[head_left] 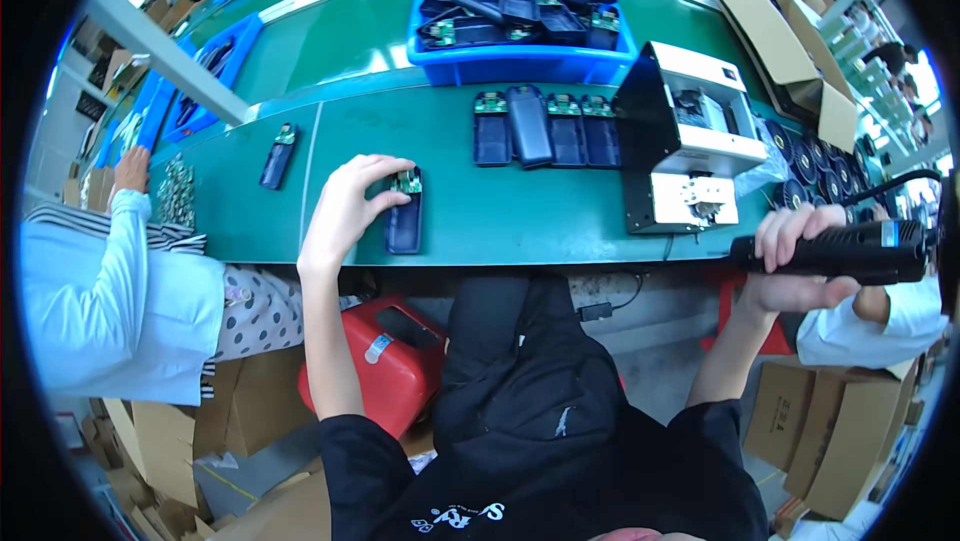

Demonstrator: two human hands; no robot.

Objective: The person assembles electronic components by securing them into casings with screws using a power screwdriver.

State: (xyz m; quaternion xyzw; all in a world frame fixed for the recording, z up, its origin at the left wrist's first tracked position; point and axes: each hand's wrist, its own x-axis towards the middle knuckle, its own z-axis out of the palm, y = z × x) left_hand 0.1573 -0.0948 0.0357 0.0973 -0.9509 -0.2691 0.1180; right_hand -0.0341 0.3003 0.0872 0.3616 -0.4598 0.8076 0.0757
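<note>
My left hand [348,209] is closed, thumb and index finger gripping the upper end of a dark blue plastic casing [404,231] near the front edge of the green table. A small green circuit board [407,181] shows in that end, between the fingertips. My right hand [795,253] is wrapped around a black electric screwdriver [850,252], held out at the right with a cable at its far end. Its tip points left, apart from the casing. Another casing with a board [280,157] lies farther left.
Several casings [492,131] stand in a row behind, below a blue bin [520,69] heaped with more. A black-and-white machine [690,131] is at the right, with round black parts [815,163] beyond. One co-worker's hand [131,170] is near loose circuit boards [177,193].
</note>
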